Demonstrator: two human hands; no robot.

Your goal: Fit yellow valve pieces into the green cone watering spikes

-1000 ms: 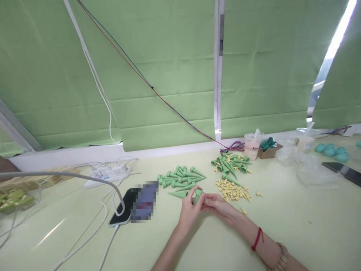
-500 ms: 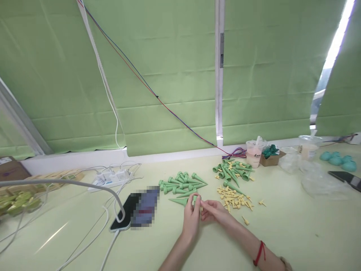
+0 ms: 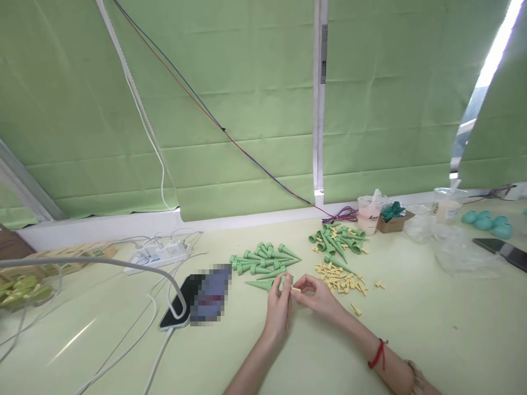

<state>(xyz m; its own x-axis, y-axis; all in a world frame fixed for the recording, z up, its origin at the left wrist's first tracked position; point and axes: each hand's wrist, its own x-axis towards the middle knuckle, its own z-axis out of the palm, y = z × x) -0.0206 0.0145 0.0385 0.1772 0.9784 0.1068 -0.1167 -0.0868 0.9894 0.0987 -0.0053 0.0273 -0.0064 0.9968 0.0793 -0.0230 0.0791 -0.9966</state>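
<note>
My left hand (image 3: 279, 308) sits just below the middle of the frame, fingers closed around a green cone (image 3: 285, 280). Only the cone's wide end shows above my fingertips. My right hand (image 3: 318, 296) is right beside it, thumb and forefinger pinched tight on a small yellow peg (image 3: 295, 289), which points at the cone's open end. I cannot tell whether the two parts touch. A red string (image 3: 377, 354) circles my right wrist in the lower right.

Both hands hover over the pale table (image 3: 411, 329). Just above my left hand lies a pile of green cones (image 3: 263, 260), and a second pile (image 3: 337, 240) lies further up and to the right. Loose yellow pegs (image 3: 338, 278) are scattered just right of my right hand. Left of my hands is a phone (image 3: 181, 307) with a cable plugged in. A white power strip (image 3: 158, 253) lies above it. A pink cup (image 3: 368, 215) and a cardboard box (image 3: 391, 220) stand by the wall, right of centre.
</note>
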